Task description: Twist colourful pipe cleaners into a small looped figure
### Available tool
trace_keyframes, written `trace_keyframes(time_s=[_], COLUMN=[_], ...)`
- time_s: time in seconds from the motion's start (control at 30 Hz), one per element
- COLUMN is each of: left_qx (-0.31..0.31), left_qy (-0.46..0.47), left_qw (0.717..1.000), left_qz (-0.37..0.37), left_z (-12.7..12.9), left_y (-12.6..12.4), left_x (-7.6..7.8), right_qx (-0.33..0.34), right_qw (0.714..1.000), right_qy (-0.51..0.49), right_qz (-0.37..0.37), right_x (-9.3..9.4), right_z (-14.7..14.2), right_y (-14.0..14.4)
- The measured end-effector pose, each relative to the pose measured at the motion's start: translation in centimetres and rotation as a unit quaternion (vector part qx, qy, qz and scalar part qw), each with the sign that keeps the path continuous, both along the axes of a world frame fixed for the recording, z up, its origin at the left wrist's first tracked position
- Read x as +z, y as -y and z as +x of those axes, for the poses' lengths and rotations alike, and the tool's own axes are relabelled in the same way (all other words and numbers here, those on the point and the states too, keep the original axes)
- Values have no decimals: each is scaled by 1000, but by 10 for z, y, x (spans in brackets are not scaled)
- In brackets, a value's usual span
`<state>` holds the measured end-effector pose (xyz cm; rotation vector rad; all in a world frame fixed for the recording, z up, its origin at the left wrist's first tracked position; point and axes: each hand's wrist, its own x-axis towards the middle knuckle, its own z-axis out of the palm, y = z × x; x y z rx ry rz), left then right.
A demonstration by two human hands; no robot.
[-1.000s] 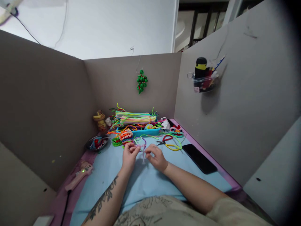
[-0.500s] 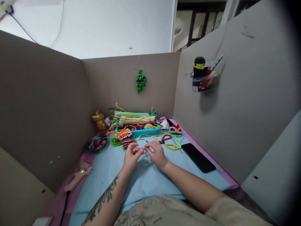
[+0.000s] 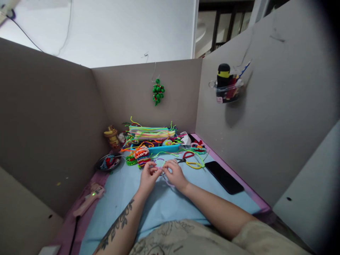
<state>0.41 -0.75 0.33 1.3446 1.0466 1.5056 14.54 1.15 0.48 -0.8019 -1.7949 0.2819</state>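
My left hand (image 3: 147,176) and my right hand (image 3: 174,174) meet over the light blue mat (image 3: 159,202), fingertips together. Both pinch a thin pale purple pipe cleaner (image 3: 160,162) that loops up between them, with a tail trailing below my right hand. Just beyond the hands lie a small orange and white woven piece (image 3: 141,152) and a blue tray (image 3: 164,148) heaped with coloured pipe cleaners (image 3: 151,133).
Grey cardboard walls (image 3: 53,124) box in the desk. A black phone (image 3: 224,176) lies at the right, red-handled scissors (image 3: 186,157) behind my right hand, a pink glue gun (image 3: 89,199) at the left. A dark bowl (image 3: 108,162) and a green hanging ornament (image 3: 158,91) are further back.
My two hands have closed together and shifted slightly; the purple loop has been worked lower between the fingertips.
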Motion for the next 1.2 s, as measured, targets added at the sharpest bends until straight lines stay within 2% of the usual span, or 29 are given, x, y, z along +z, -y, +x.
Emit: trace_keyframes(time_s=[0.23,0.4,0.6,0.83,0.93,1.03,1.2], left_qx=[0,50,88,128,120,111,62], left_qy=[0,45,64,-53,-65,-33,46], left_qw=[1000,998,994,989,990,993,997], left_qz=[-8,-10,-16,44,42,24,-11], left_z=[1,0,-6,-9,-9,-10,-10], left_y=[-1,-4,-5,-7,-7,-9,-11], left_x=[1,6,10,3,2,3,5], right_qx=[15,37,135,206,196,169,116], right_qw=[1000,999,988,973,976,984,993], right_qy=[10,-12,76,41,5,-15,27], right_qz=[-5,-4,18,96,90,49,-3], right_x=[3,6,1,6,8,9,7], right_z=[2,5,3,3,5,5,4], right_y=[-2,-2,4,10,9,7,2])
